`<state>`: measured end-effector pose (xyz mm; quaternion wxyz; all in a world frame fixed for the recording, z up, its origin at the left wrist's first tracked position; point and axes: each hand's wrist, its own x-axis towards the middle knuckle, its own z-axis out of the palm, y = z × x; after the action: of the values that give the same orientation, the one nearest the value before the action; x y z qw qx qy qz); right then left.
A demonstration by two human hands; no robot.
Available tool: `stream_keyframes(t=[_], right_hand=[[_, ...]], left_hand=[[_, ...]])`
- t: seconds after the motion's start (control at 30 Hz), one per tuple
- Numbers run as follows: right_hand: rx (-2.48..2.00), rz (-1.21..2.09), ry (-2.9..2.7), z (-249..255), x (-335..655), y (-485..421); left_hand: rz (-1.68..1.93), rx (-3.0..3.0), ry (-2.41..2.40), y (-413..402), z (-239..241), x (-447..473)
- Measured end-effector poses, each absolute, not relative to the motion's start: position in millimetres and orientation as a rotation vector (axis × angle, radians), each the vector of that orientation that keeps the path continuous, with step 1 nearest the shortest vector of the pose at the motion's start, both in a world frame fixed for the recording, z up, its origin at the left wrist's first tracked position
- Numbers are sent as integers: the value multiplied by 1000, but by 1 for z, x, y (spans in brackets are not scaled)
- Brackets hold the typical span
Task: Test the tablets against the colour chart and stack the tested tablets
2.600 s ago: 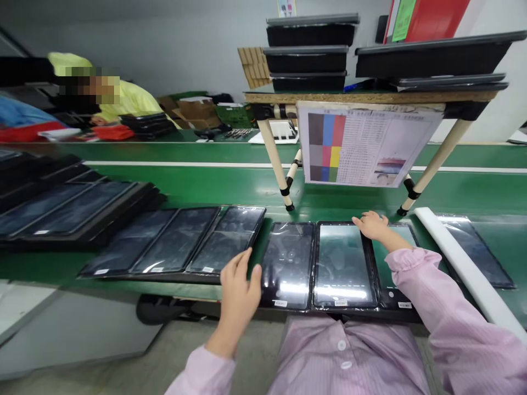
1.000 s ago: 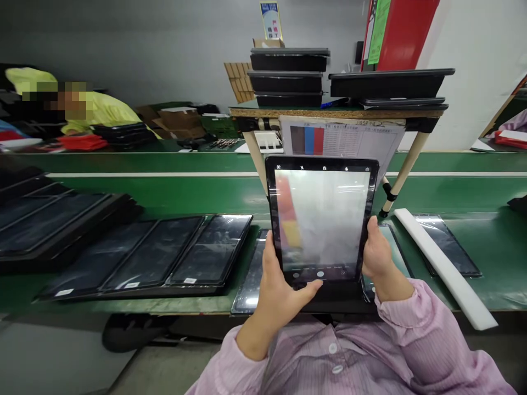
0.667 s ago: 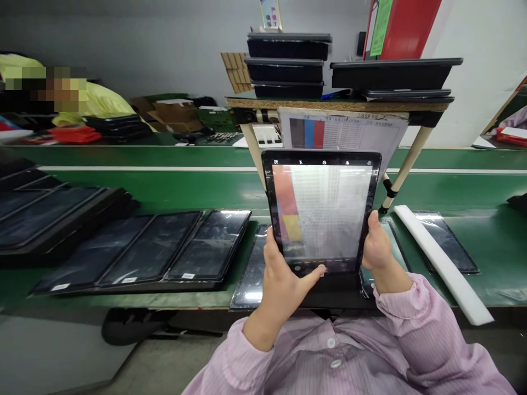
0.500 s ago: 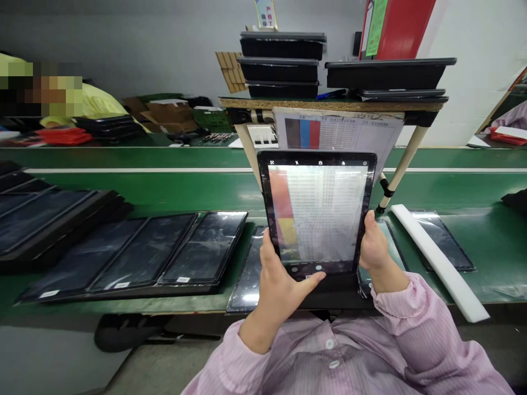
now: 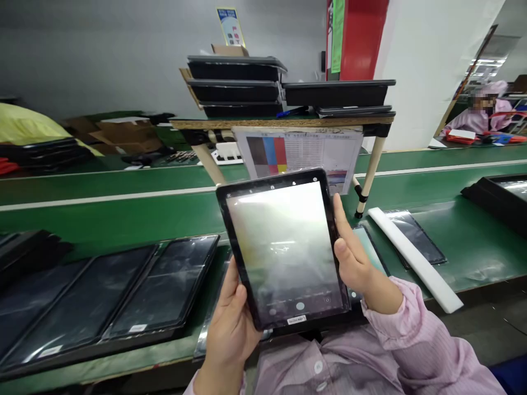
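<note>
Between my two hands a black-framed tablet (image 5: 284,247) is held up, tilted a little, its camera screen lit with a pale, washed-out picture. My left hand (image 5: 233,323) grips the lower left edge, thumb along the frame and fingers partly hidden behind. On the right edge, my right hand (image 5: 352,252) is closed around the side, one finger stretched up along it. Behind the tablet hangs a printed sheet (image 5: 302,153) with colour blocks, in a clear sleeve. Another tablet with a lit screen (image 5: 368,247) lies on the bench just right of my right hand.
Several dark tablets (image 5: 164,288) lie in a row at left. A white foam strip (image 5: 415,258) crosses the bench at right, beside a dark tablet (image 5: 415,236). A raised shelf (image 5: 284,123) carries black trays (image 5: 234,90). Co-workers sit at far left and far right.
The tablet has come lower and turned counter-clockwise; its screen went from showing the chart to a pale blur. My left thumb has left the screen's bottom for the side. The view has swung right.
</note>
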<state>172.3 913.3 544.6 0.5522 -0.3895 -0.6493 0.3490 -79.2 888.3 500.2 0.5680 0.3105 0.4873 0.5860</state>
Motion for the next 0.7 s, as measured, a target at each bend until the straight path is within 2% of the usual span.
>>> stream_keyframes(t=[0.17, 0.4, 0.57, 0.7], right_hand=[[-939, 835, -1563, 543, 182, 920], [-886, 1109, -1350, 492, 201, 925], [-1611, 823, -1131, 446, 276, 929], [-1872, 853, -1031, 416, 321, 918]], left_hand=[[1349, 704, 1193, 880, 492, -71], [1321, 515, 1243, 869, 495, -65], [1098, 400, 1399, 877, 486, -72], [924, 564, 1523, 885, 460, -70]])
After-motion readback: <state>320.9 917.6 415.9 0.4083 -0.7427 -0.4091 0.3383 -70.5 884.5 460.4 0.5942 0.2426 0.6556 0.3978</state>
